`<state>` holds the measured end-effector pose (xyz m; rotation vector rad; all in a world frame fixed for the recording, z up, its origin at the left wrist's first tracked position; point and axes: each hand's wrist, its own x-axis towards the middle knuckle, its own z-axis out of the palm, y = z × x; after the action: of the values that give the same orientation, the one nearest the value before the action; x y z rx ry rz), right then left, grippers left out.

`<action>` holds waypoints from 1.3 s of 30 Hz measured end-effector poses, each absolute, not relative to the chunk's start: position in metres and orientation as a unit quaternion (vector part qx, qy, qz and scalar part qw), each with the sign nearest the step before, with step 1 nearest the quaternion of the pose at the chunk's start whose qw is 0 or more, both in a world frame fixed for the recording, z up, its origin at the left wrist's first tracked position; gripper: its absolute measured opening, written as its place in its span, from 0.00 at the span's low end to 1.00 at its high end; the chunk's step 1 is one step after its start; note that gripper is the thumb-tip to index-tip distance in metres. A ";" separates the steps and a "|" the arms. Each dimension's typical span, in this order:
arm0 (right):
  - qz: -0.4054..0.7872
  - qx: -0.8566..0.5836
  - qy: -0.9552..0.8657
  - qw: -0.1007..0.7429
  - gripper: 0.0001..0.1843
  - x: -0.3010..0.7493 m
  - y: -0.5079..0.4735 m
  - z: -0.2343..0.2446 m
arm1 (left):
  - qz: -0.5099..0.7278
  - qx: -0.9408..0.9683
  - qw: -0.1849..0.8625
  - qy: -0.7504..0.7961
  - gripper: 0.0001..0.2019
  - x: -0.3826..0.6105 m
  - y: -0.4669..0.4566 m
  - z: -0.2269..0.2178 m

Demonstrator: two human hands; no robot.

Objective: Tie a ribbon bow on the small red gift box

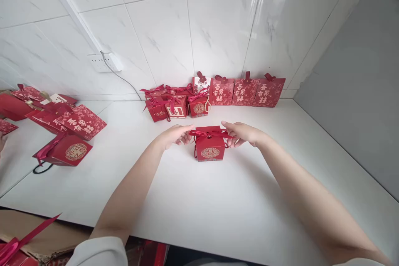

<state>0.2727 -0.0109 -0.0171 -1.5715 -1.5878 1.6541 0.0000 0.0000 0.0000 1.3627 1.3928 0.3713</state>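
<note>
Red box: stood upright on the table (199, 203), the red box (202, 143) is placed between the two hands, with its sides folded up.
Ribbon: the pink ribbon (208, 134) has been laid across the top and seems to be tied in a bow; whether it is fully tightened cannot be told.
Left hand: the left hand (176, 136) is held half curled at one ribbon end; a pinch cannot be confirmed.
Right hand: the right hand (245, 134) is held likewise at the other end, its grip equally unclear.
Gold emblem: the gold emblem (210, 153) is turned toward the wearer.
Top edge: the long axis seems to be set left to right, roughly along the wall (156, 25).
</note>
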 end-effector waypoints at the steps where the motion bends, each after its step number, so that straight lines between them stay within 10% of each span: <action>1: 0.601 -0.542 -0.559 0.182 0.33 0.274 -0.011 -0.017 | 0.158 0.575 0.555 0.580 0.28 0.000 -0.001 0.001; 39: 0.493 -0.448 -0.734 0.132 0.21 0.299 -0.012 -0.014 | 0.096 0.640 0.587 0.487 0.23 -0.014 0.005 -0.009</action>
<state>0.2993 -0.0124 -0.0139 -1.3011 -2.1296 1.4302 -0.0140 0.0054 -0.0089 1.4912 1.1360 0.2232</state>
